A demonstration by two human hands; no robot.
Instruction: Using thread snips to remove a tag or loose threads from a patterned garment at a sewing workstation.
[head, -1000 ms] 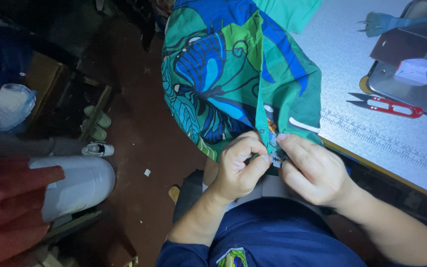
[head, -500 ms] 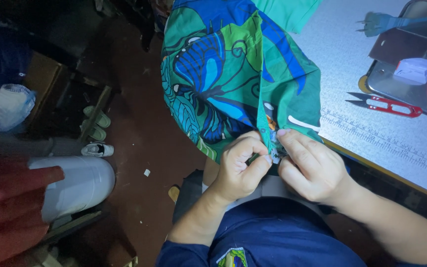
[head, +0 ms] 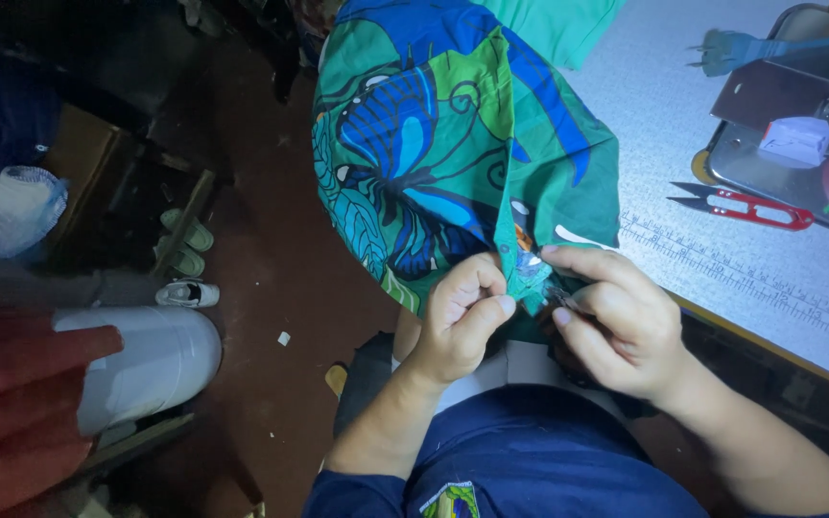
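While our left hand (head: 461,317) and right hand (head: 611,321) pinch the hem of the green and blue printed fabric (head: 453,153) hanging off the table (head: 722,278) edge, fingers clamped together on it, we judge a loose grip could let the cloth slide floorward.

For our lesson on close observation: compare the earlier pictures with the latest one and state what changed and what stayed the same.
Very little changed. The left hand and right hand pinch the same edge of the green and blue butterfly-print fabric, with only slight finger shifts. Nothing was picked up or let go. The red-handled thread snips on the speckled white table have not moved.
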